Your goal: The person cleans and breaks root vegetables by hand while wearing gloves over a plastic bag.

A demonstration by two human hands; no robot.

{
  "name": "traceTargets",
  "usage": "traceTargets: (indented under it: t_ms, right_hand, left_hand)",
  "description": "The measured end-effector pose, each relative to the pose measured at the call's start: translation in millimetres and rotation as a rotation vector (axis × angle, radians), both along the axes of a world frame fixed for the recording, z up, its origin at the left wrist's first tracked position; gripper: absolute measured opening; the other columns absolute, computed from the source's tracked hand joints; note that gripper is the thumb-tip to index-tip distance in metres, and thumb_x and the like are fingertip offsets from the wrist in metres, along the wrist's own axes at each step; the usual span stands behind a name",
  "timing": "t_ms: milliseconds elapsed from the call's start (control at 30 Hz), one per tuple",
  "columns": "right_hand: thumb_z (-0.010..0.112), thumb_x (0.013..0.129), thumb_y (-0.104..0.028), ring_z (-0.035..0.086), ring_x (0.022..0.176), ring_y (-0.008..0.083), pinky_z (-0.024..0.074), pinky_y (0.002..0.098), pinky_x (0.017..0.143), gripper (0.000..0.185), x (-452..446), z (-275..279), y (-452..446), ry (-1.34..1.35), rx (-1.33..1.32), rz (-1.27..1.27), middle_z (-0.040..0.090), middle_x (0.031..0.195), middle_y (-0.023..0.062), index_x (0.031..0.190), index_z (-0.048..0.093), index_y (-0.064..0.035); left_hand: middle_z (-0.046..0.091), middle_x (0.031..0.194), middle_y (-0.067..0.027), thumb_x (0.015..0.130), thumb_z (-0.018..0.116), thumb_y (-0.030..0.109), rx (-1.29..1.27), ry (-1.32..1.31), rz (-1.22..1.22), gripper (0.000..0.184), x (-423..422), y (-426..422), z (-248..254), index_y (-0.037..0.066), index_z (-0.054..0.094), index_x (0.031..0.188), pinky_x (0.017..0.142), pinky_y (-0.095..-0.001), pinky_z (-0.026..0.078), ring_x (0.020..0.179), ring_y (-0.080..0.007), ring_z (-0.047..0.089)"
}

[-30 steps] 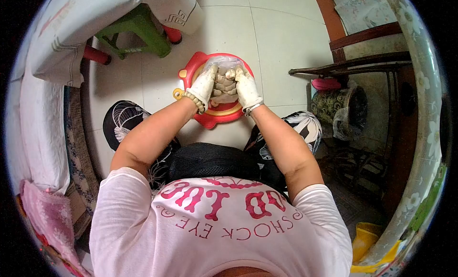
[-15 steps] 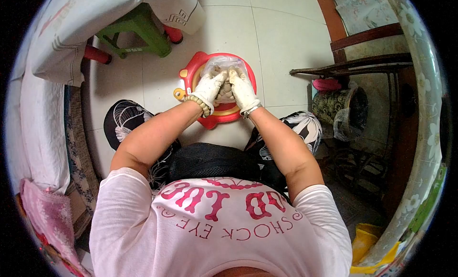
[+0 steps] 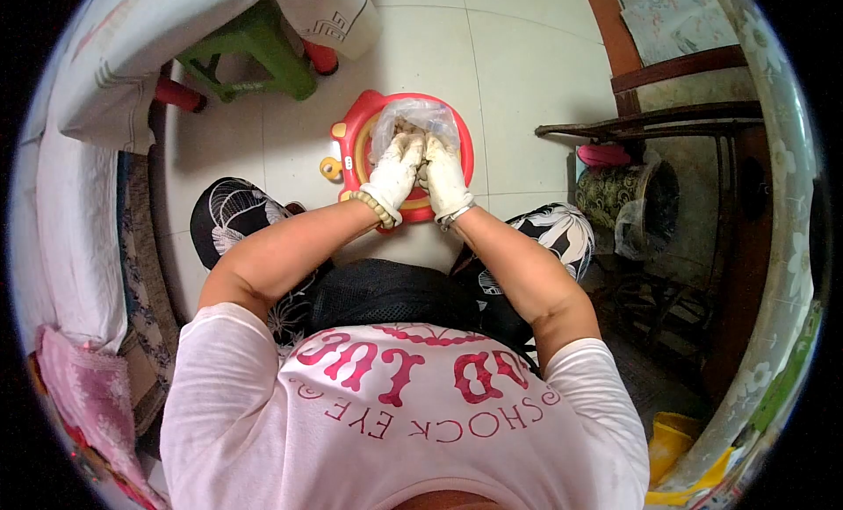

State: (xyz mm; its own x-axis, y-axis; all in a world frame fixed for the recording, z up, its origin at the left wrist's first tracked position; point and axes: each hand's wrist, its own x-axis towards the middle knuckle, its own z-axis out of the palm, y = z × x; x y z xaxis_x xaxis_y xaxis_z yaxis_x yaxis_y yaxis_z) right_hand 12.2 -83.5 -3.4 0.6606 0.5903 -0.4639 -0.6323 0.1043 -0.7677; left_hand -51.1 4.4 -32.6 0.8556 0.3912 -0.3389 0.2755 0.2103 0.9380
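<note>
A clear plastic bag [image 3: 428,116] with lumpy beige pieces in it lies over a round red and yellow plastic stool [image 3: 356,145]. My left hand [image 3: 395,169], in a stained white glove with a beaded bracelet at the wrist, has its fingers closed at the near part of the bag. Beside it, nearly touching, my right hand [image 3: 446,173] wears a matching glove and a metal band, its fingers curled at the bag too. Most of the pieces are hidden behind both hands.
A green stool [image 3: 263,57] stands at the upper left near a cloth-covered table [image 3: 114,88] with red legs. To the right are a dark metal rack [image 3: 650,119], a patterned drum-shaped object [image 3: 610,189] and a pink item [image 3: 603,155]. Yellow plastic [image 3: 672,444] lies at the lower right.
Both hands have drawn closer together, covering more of the pieces. The bag's far part has become more crumpled and raised, and the red stool has shifted slightly.
</note>
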Motion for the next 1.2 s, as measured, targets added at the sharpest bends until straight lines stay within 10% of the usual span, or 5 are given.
traceTargets:
  t_ms: [133,233,400,600,1200]
  right_hand:
    - [0.038,0.095,-0.022,0.058,0.079,0.0147,0.0511,0.0264,0.064,0.024,-5.2,13.9,2.0,0.058,0.013,-0.057,0.057,0.095,0.0049,0.109,0.05,-0.0064]
    - [0.039,0.095,-0.035,0.03,0.038,0.0029,0.0236,0.0194,0.035,0.025,-8.4,19.1,5.2,-0.048,-0.012,-0.098,0.041,0.053,-0.0076,0.088,0.052,-0.0153]
    - [0.038,0.095,-0.036,0.037,0.042,0.0051,0.0306,0.0196,0.038,0.029,10.1,9.0,-8.0,0.187,0.165,0.071,0.048,0.06,-0.0051,0.087,0.054,-0.0148]
    - [0.039,0.095,-0.039,0.051,0.052,0.0077,0.0442,0.0208,0.048,0.033,22.3,44.2,-9.1,0.182,0.17,0.093,0.057,0.072,-0.0005,0.098,0.053,-0.0098]
    - [0.053,0.091,-0.017,0.052,0.051,0.0081,0.0432,0.0208,0.041,0.024,16.6,1.0,-4.0,-0.058,0.015,0.1,0.053,0.071,0.0,0.11,0.041,-0.0094]
  left_hand:
    - [0.043,0.129,-0.026,0.092,0.042,0.043,0.551,0.01,-0.08,0.062,-5.0,1.5,-3.1,-0.005,0.034,0.131,0.1,-0.0352,0.033,0.122,-0.0347,0.041]
    - [0.041,0.131,-0.0261,0.092,0.042,0.042,0.556,0.002,-0.075,0.062,-5.8,0.8,0.4,-0.005,0.033,0.132,0.102,-0.0351,0.03,0.124,-0.0353,0.038]
    - [0.042,0.131,-0.0223,0.092,0.042,0.04,0.351,0.041,0.003,0.06,6.4,3.7,19.2,-0.003,0.033,0.132,0.099,-0.035,0.036,0.12,-0.0317,0.044]
    - [0.059,0.107,-0.0066,0.093,0.047,0.035,-0.48,-0.027,0.063,0.038,16.4,12.7,49.8,0.007,0.048,0.118,0.07,-0.0282,0.054,0.087,-0.0167,0.062]
    - [0.061,0.071,-0.0018,0.094,0.042,0.026,-0.388,0.075,0.024,0.023,11.5,15.8,25.5,0.008,0.052,0.105,0.041,-0.0219,0.045,0.052,-0.0106,0.058]
